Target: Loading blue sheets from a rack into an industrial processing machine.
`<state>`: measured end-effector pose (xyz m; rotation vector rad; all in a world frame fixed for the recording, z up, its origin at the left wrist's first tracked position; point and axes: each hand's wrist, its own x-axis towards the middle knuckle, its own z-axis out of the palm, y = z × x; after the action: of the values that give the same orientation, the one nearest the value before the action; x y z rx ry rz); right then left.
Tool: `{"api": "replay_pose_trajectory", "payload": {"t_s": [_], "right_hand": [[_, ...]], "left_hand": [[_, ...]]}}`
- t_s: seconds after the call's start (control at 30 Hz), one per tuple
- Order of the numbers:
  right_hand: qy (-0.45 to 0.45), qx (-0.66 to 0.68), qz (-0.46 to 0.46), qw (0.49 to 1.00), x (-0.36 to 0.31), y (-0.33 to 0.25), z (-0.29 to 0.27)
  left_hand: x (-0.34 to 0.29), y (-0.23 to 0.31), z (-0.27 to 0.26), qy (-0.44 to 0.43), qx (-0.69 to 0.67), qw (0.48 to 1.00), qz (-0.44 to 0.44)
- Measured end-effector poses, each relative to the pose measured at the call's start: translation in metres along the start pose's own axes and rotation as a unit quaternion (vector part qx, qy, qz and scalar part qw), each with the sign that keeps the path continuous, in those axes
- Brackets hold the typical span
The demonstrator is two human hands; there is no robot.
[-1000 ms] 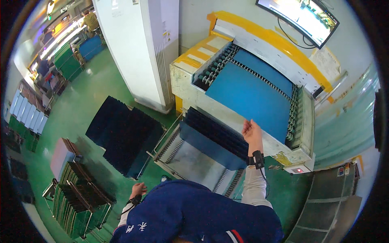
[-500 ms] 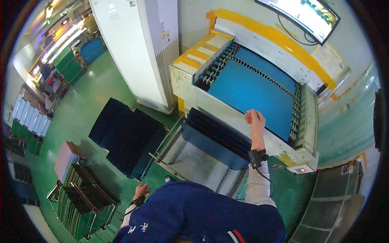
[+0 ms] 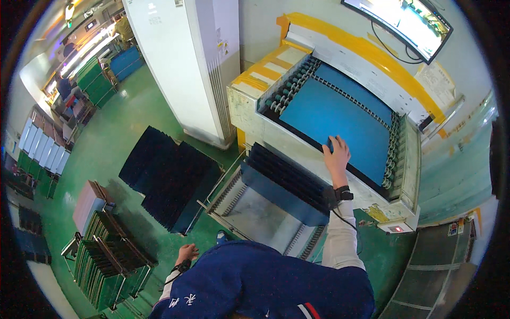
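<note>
A flat blue panel (image 3: 334, 119) lies on the roller bed of a cream-coloured machine. My right hand (image 3: 336, 154) is over the panel's near edge, fingers spread and gripping nothing; whether the fingertips touch it, I cannot tell. Below that arm, several dark blue panels (image 3: 284, 194) stand upright in a slotted metal rack (image 3: 260, 218). My left hand (image 3: 187, 252) hangs low at my left side, fingers loosely bent and apart, with nothing visible in it.
Left of the rack stands a stack of dark panels (image 3: 170, 183). Farther left, a wire rack (image 3: 109, 260) holds green boards. A tall white cabinet (image 3: 175, 64) rises beside the machine, and a screen (image 3: 406, 24) hangs above it. People work at the far left.
The blue panel has slid away from me, and a dark strip shows along the machine's front lip. My right hand has gone from closed to spread fingers. The left hand stays low.
</note>
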<state>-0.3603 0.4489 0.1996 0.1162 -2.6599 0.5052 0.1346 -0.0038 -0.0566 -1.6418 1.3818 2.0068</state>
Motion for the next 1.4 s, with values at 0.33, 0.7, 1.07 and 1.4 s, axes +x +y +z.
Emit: {"api": "replay_pose_trajectory", "payload": {"t_s": [0.33, 0.7, 1.07, 1.4], "right_hand": [[-0.017, -0.006, -0.001, 1.0, 0.006, 0.002, -0.003], [0.009, 0.027, -0.025, 0.999, 0.014, 0.01, 0.005], [-0.026, 0.227, -0.049, 0.972, -0.071, -0.05, -0.001], [-0.141, 0.148, -0.076, 0.976, -0.191, -0.049, 0.026]], "left_hand": [[0.001, 0.001, -0.001, -0.018, 0.018, 1.0, 0.004], [-0.003, 0.01, 0.006, 0.007, 0.027, 1.0, -0.003], [0.001, 0.019, 0.002, -0.015, 0.042, 0.999, 0.01], [0.006, 0.031, 0.0, -0.031, 0.029, 0.999, 0.004]]}}
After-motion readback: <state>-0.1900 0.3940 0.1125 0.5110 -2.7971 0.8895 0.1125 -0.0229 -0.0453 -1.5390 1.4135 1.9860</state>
